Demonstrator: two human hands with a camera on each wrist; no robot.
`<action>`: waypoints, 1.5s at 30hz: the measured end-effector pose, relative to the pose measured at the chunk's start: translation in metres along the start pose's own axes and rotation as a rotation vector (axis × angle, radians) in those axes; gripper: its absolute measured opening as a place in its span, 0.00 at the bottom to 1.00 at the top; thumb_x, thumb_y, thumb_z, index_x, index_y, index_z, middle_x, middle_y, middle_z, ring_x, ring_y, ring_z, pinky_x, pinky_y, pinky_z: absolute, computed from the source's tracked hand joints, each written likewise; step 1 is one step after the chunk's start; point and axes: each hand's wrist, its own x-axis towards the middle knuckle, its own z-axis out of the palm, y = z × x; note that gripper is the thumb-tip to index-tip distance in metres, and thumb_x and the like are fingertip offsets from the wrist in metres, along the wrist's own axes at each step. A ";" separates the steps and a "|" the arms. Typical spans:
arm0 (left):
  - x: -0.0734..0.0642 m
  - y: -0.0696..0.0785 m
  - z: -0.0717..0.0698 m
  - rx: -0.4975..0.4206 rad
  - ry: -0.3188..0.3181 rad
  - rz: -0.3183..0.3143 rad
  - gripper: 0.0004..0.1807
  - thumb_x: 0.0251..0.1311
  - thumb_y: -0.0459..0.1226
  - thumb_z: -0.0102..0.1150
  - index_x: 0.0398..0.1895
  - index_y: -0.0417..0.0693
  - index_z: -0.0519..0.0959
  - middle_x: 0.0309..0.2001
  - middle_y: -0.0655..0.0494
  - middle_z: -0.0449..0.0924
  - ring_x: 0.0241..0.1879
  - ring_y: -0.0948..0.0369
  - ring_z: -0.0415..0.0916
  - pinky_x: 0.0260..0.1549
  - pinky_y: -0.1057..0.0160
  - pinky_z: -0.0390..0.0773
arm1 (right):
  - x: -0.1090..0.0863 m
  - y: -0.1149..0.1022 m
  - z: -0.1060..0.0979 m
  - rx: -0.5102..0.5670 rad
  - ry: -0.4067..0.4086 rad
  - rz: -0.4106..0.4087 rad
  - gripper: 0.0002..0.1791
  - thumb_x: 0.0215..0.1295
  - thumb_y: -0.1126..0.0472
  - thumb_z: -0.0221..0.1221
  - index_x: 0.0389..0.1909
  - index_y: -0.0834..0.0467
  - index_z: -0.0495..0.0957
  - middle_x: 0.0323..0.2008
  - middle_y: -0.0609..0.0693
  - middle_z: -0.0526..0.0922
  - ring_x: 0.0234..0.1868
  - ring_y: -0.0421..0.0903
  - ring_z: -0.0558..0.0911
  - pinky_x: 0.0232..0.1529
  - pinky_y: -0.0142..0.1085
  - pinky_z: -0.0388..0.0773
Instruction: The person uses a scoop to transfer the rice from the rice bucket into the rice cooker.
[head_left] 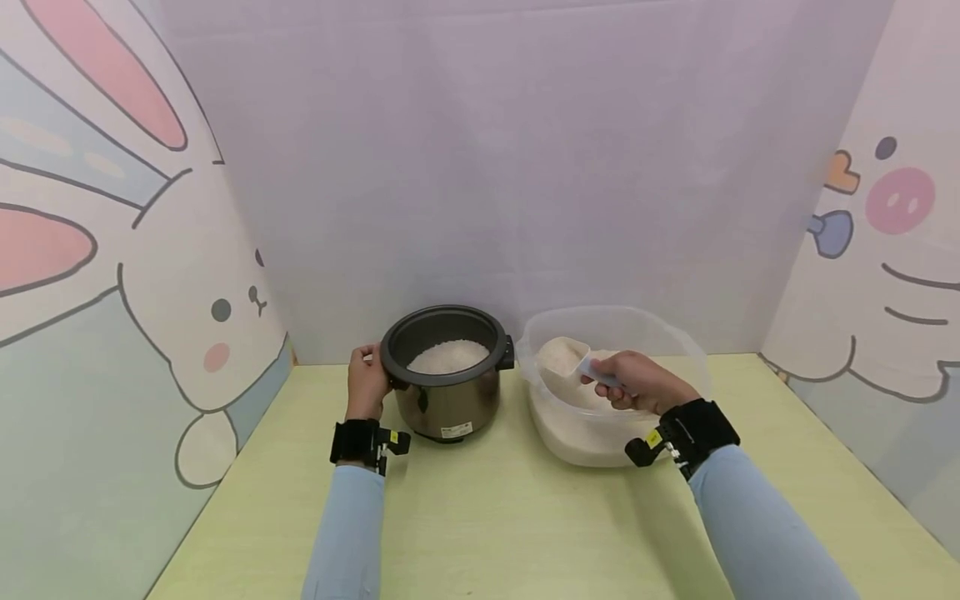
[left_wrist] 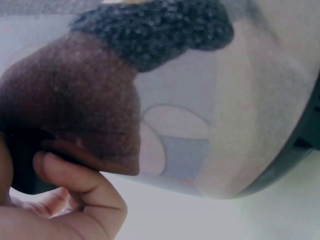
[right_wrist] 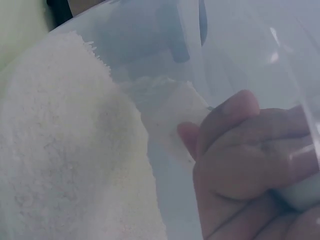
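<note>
At the left side of a dark, shiny rice cooker point(head_left: 450, 404), my left hand point(head_left: 367, 385) grips its black side handle point(left_wrist: 30, 167), the bent thumb pressing on it in the left wrist view. White rice point(head_left: 450, 357) lies inside the cooker's pot. My right hand point(head_left: 637, 382) has its fingers curled round the handle of a measuring scoop point(head_left: 564, 357) heaped with rice. The scoop is inside the rim of a clear plastic tub point(head_left: 660, 325), at its left side. More rice point(right_wrist: 75, 140) in the tub shows through the clear wall in the right wrist view.
Cooker and tub stand side by side at the back of a pale green-yellow table point(head_left: 480, 533). A plain light cloth wall point(head_left: 495, 167) rises right behind them. Cartoon-printed panels point(head_left: 195, 317) border both sides. The cooker's right handle point(head_left: 507, 353) points toward the tub's rim.
</note>
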 end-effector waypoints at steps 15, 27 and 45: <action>-0.001 0.000 0.002 0.001 0.011 0.010 0.25 0.80 0.50 0.45 0.65 0.39 0.66 0.39 0.47 0.69 0.25 0.65 0.75 0.26 0.69 0.79 | -0.002 -0.001 -0.005 0.213 0.047 -0.083 0.25 0.87 0.54 0.33 0.64 0.74 0.60 0.27 0.46 0.71 0.20 0.35 0.63 0.21 0.28 0.61; 0.000 -0.001 0.002 -0.015 0.009 0.004 0.22 0.81 0.47 0.44 0.64 0.40 0.66 0.41 0.46 0.69 0.26 0.63 0.76 0.24 0.67 0.81 | -0.007 -0.040 0.021 0.251 0.101 -0.155 0.26 0.87 0.53 0.35 0.68 0.72 0.56 0.35 0.49 0.69 0.25 0.36 0.64 0.26 0.29 0.63; -0.001 0.000 0.001 -0.027 0.013 0.009 0.23 0.81 0.48 0.45 0.64 0.39 0.66 0.40 0.47 0.69 0.26 0.63 0.75 0.24 0.68 0.80 | 0.031 -0.097 0.085 0.167 0.149 -0.175 0.10 0.82 0.62 0.49 0.48 0.67 0.71 0.27 0.48 0.70 0.22 0.37 0.63 0.24 0.29 0.62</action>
